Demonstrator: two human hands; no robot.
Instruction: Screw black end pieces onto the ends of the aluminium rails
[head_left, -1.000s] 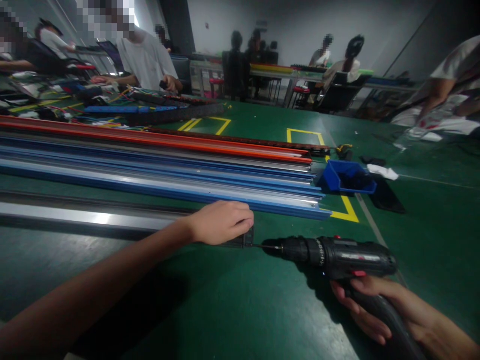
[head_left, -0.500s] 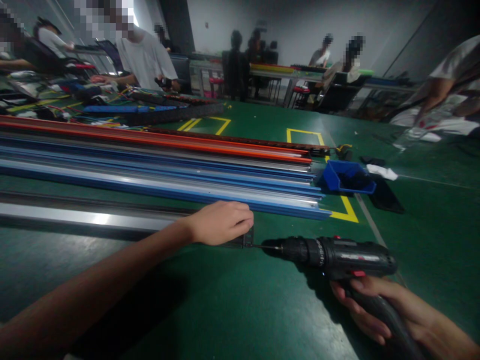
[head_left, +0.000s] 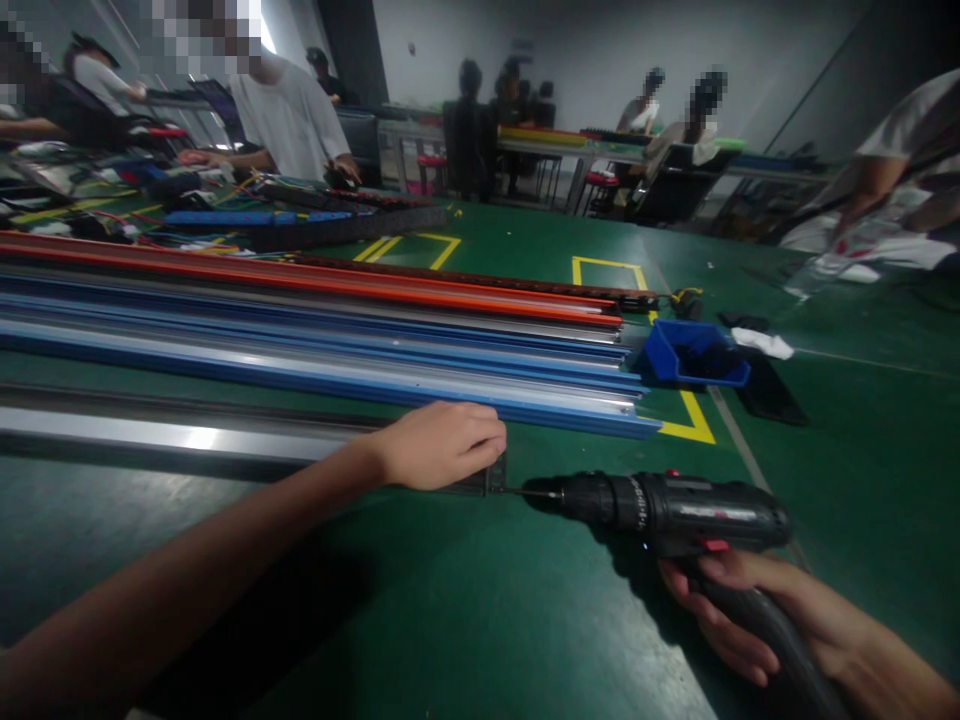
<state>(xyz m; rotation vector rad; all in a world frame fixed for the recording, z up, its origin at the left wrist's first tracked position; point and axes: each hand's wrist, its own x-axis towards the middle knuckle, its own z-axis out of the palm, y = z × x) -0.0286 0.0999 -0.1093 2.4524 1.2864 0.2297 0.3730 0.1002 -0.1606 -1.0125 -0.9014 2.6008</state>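
Observation:
My left hand (head_left: 446, 447) is closed over the right end of a long dark metal profile (head_left: 187, 437) with a shiny band along it. A small black end piece (head_left: 495, 476) shows just past my fingers. In my right hand (head_left: 757, 620) is a black cordless drill (head_left: 675, 508), gripped by its handle and lying level. Its thin bit (head_left: 529, 491) points left, with the tip at the end piece. Whether a screw sits at the tip is too small to tell.
Beyond the profile lie several blue profiles (head_left: 450, 375) and orange profiles (head_left: 375, 280). A blue bin (head_left: 697, 355) stands to their right, beside a white crumpled piece (head_left: 761, 343). Wires and parts crowd the far left. A person in a white shirt (head_left: 285, 115) sits across the green table (head_left: 450, 620).
My hands, the drill and the profile stay practically where they were. Across the table, the person in the white shirt has raised one hand slightly.

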